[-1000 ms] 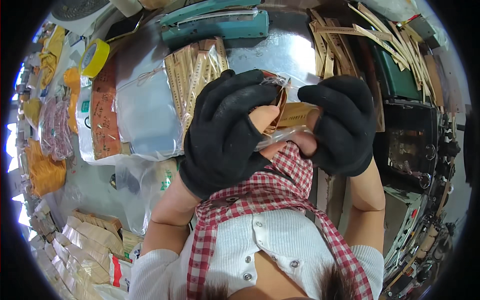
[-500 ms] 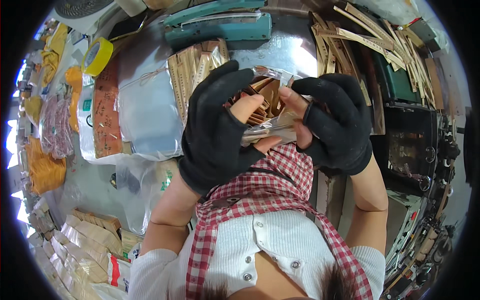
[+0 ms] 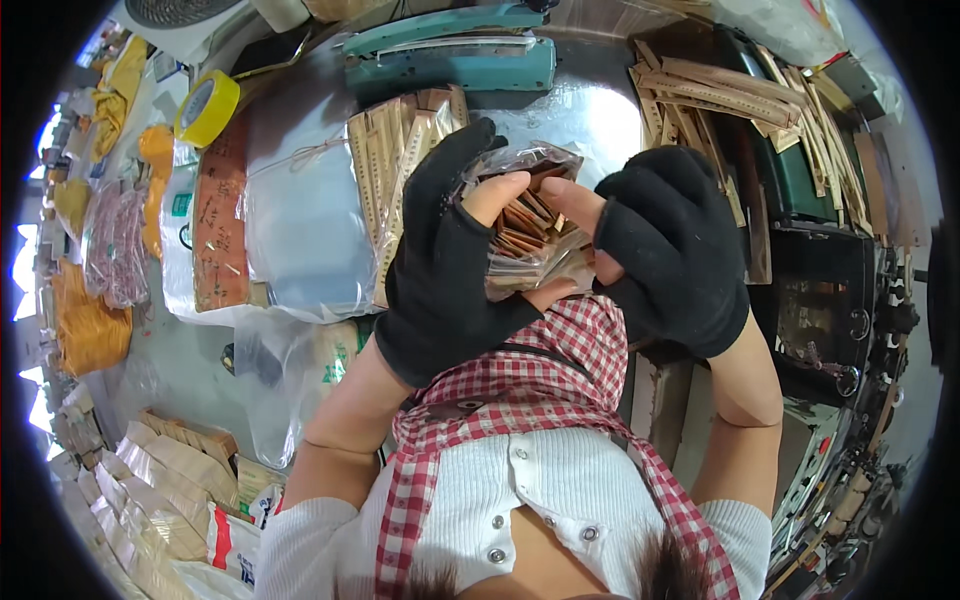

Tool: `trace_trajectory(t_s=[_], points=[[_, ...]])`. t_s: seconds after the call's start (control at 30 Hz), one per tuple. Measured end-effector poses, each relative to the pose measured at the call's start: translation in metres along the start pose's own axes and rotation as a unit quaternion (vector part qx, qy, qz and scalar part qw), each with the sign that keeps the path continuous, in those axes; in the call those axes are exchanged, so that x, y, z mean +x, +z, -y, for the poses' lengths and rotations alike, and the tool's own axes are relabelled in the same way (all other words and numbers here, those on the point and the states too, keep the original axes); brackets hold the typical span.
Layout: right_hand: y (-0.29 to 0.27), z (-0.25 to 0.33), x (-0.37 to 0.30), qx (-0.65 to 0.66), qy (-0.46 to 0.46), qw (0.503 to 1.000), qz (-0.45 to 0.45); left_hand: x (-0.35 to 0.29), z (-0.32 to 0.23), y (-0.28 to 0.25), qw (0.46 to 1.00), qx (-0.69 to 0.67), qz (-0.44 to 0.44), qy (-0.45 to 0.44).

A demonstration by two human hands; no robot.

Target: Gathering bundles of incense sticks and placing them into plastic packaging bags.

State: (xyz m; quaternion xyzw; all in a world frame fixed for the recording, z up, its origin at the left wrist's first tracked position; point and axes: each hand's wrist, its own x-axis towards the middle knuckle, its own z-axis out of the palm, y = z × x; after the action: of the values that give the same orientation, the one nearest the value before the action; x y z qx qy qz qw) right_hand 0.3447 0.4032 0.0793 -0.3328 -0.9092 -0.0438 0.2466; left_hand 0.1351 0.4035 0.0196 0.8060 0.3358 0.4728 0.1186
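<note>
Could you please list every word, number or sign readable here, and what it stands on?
Held clear bag of brown strips: no readable text.
Red-brown board: handwriting, too blurred.
Wooden strips, upper right: marks, too small.
Bundled wooden strips: marks, too small.
Green-printed bag, left: too blurred.
Red-and-white packet: too blurred.

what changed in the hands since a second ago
The clear bag has been turned, showing more brown strips inside. The right hand has brought its thumb left to the bag's mouth. The left hand still holds the bag; the yellow tape roll stayed in place.
</note>
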Motion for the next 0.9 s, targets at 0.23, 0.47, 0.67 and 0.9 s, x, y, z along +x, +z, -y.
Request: trace_trajectory(t_s=[0.23,0.47,0.67,0.9], points=[[-0.003,0.001,-0.001,0.009,0.008,1.0,-0.021,0.002,-0.005,-0.007,0.998,-0.056,0.001,-0.027],[0.004,0.0,-0.009,0.004,-0.02,0.999,-0.051,0.004,0.0,-0.011,0.981,-0.164,0.021,-0.106],[0.004,-0.004,-0.005,0.015,-0.032,0.996,-0.086,0.006,-0.007,-0.008,0.974,-0.185,0.017,-0.132],[-0.001,0.004,0.006,0.003,0.036,0.999,-0.028,0.006,-0.009,-0.007,0.978,-0.175,0.014,-0.114]])
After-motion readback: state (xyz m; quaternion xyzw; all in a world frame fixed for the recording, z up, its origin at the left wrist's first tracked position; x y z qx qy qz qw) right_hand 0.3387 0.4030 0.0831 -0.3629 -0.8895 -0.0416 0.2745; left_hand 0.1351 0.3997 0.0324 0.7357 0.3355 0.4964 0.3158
